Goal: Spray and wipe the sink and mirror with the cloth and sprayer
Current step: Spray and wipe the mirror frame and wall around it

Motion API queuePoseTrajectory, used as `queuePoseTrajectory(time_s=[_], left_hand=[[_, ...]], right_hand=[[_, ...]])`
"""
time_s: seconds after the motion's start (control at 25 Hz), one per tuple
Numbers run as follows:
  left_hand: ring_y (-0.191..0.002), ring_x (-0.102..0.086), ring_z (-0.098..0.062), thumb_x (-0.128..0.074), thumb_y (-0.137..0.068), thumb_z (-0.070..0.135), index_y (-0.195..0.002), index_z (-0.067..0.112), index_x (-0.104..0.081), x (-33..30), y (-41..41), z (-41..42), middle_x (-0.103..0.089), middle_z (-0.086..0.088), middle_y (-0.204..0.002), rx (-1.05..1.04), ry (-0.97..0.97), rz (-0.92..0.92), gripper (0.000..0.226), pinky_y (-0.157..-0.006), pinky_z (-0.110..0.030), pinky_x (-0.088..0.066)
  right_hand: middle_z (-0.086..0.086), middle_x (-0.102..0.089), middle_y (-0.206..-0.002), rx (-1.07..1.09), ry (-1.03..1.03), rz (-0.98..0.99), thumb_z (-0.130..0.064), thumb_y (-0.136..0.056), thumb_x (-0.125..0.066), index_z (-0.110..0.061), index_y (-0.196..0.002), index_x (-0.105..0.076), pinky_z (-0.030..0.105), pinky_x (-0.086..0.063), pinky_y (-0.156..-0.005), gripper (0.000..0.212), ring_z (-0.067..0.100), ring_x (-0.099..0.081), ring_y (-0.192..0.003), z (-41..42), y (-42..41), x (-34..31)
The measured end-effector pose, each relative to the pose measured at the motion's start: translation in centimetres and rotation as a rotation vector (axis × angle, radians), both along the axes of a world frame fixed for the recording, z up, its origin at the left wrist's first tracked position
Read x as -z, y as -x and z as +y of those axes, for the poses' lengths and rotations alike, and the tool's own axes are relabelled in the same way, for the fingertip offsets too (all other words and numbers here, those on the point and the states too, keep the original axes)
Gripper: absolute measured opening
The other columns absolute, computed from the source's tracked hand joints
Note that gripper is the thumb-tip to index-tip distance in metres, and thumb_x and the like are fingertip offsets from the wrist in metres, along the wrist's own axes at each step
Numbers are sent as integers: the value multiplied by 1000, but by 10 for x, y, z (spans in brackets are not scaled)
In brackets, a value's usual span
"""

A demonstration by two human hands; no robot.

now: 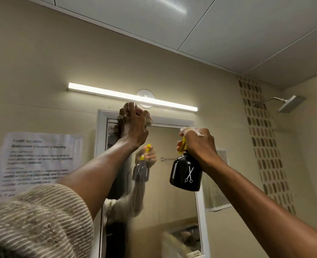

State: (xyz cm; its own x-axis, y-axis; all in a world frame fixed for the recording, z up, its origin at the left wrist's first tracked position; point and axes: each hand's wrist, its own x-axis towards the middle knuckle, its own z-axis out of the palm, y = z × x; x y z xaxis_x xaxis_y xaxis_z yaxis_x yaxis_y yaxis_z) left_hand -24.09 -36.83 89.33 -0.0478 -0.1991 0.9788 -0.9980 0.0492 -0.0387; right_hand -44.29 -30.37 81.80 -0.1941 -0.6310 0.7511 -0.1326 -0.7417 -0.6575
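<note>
Her left hand (pixel 134 121) presses the bunched cloth (pixel 148 120) to the mirror's (pixel 165 183) top-left corner, glass stretching down-right below, while the right hand (pixel 198 144) grips the sprayer (pixel 185 172) alongside.

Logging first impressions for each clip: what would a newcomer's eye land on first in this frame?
Most likely the lit light bar glowing on the wall above the mirror. Next, the two raised arms: the left hand presses a cloth at the mirror's top frame, while the right hand grips a black spray bottle with a white scissors logo and yellow trigger, held before the glass. A printed sheet hangs left of the mirror.
</note>
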Motion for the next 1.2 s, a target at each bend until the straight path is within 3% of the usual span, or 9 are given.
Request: queuePoseTrajectory(time_s=[0.08, 0.28, 0.44, 0.6, 0.68, 0.72, 0.84, 1.04, 1.2], left_hand=[[-123, -32, -41, -61, -79, 10, -122, 26, -56, -1, 10, -11, -22, -14, -143, -8, -2, -2, 46, -92, -55, -49], [-124, -32, -41, -61, -74, 6, -119, 23, -55, -6, 42, -40, -19, -13, -143, 73, -104, -88, 49, -89, -52, -52], [-123, -35, -39, -59, -79, 9, -119, 26, -55, -11, 78, -65, -23, -12, -139, 246, -184, -170, 44, -93, -50, -50], [-118, -36, -35, -55, -83, 19, -114, 28, -62, -14, 117, -89, -28, -11, -133, 429, -253, -196, 33, -98, -53, -45], [-116, -37, -30, -54, -86, 14, -114, 29, -65, -12, 140, -97, -31, -10, -131, 494, -296, -204, 35, -100, -47, -42], [-114, -35, -25, -55, -86, 9, -115, 28, -66, -11, 152, -100, -32, -9, -130, 506, -323, -220, 37, -99, -43, -40], [-108, -26, -19, -58, -86, 8, -113, 24, -69, -5, 174, -107, -33, -7, -127, 437, -380, -294, 34, -96, -41, -38], [-122, -31, -33, -57, -88, 33, -119, 31, -66, 21, 174, -103, -38, -7, -129, 153, -397, -492, 32, -100, -53, -37], [-128, -29, -39, -54, -92, 35, -127, 26, -62, 74, 181, -99, -38, -10, -133, 82, -505, -566, 37, -102, -58, -33]], right_hand=[[10, -77, -76, 24, 2, 0, -26, -101, -57, -9, -88, -72, 32, -59, -66, 26, 25, -75, -71, -5, 13, -1], [11, -79, -80, 87, -6, -9, -27, -102, -56, -5, -96, -72, 21, -52, -50, 28, 18, -72, -64, -16, 43, -5], [13, -79, -81, 96, 19, 9, -27, -102, -56, -5, -95, -74, 27, -53, -57, 29, 26, -77, -73, -22, 65, -2], [7, -78, -71, 138, 64, 50, -29, -102, -58, -6, -83, -75, 19, -49, -52, 35, 18, -73, -64, -33, 92, 2], [6, -78, -68, 158, 75, 55, -32, -100, -60, -8, -77, -75, 18, -51, -55, 37, 17, -74, -65, -38, 107, 4], [5, -78, -66, 157, 79, 53, -33, -99, -61, -9, -75, -75, 25, -53, -61, 37, 18, -75, -66, -41, 116, 6], [8, -78, -65, 154, 79, 40, -33, -98, -61, -9, -79, -76, 39, -56, -72, 35, 23, -77, -73, -47, 137, 9], [8, -78, -67, 150, 67, 24, -32, -99, -62, -7, -83, -76, 39, -55, -72, 33, 27, -78, -75, -44, 145, 11], [6, -79, -68, 120, 62, 32, -34, -98, -63, -11, -83, -76, 42, -58, -74, 31, 27, -79, -77, -36, 130, 13]])
